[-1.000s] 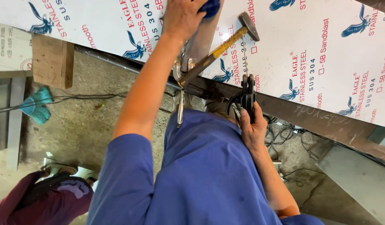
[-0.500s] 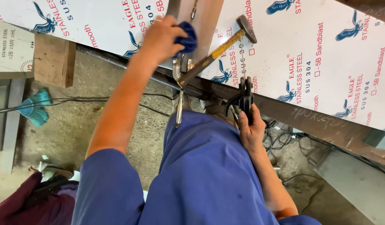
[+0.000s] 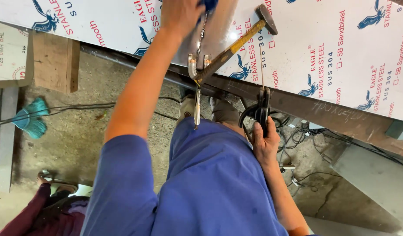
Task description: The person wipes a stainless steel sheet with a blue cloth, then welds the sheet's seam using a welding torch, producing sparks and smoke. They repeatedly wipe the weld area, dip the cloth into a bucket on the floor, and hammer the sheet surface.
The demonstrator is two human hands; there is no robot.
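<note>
Left hand [image 3: 180, 15] presses a blue cloth [image 3: 209, 4] on the steel sheet [image 3: 341, 48]; right hand [image 3: 265, 144] grips what appears a black welding torch [image 3: 259, 111]; hammer [image 3: 236, 43] between.

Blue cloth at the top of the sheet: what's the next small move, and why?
Probably draw the left hand and blue cloth back down the bare steel strip: the hand sits at the far end, and the right hand only holds a black tool off the sheet.
</note>
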